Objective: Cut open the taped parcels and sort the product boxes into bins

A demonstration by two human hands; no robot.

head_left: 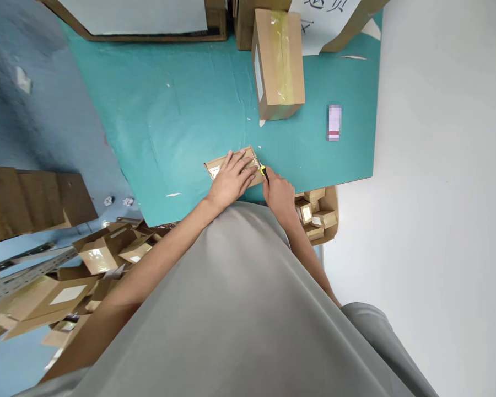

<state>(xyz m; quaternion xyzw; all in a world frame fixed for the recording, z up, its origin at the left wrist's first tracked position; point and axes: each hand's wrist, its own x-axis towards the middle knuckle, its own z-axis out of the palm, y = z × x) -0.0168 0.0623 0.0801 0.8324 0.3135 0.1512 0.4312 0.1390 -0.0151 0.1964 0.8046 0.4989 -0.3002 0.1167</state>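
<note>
Nearest: grey top (248, 286), both forearms reaching past it to the near edge of the teal-covered counter (190, 121). Box of small cartons (334, 212) sits beyond the counter's near edge, by the right forearm.

Small flat carton (258, 179) lies on the counter near that edge, set at a slant. Left hand (230, 179) is spread over it, fingers extended, pinning rather than gripping. Right hand (279, 194) is closed around a yellow-and-black utility knife (264, 172), tip at the carton's right end. Hands near each other, not touching. Blade depth: can't tell.

Doing it well, my take: keep the cut shallow, tape only, so contents stay unscored. Pull blade away from left fingers; they're close to the tip, so I'd slide them back toward the far end. Hold firm pressure so the carton doesn't pivot.

Farther: pixelated item (334, 122) on the right, unreadable. Larger taped carton (287, 66) toward the back, next to a handwritten white sheet (314, 27).
</note>
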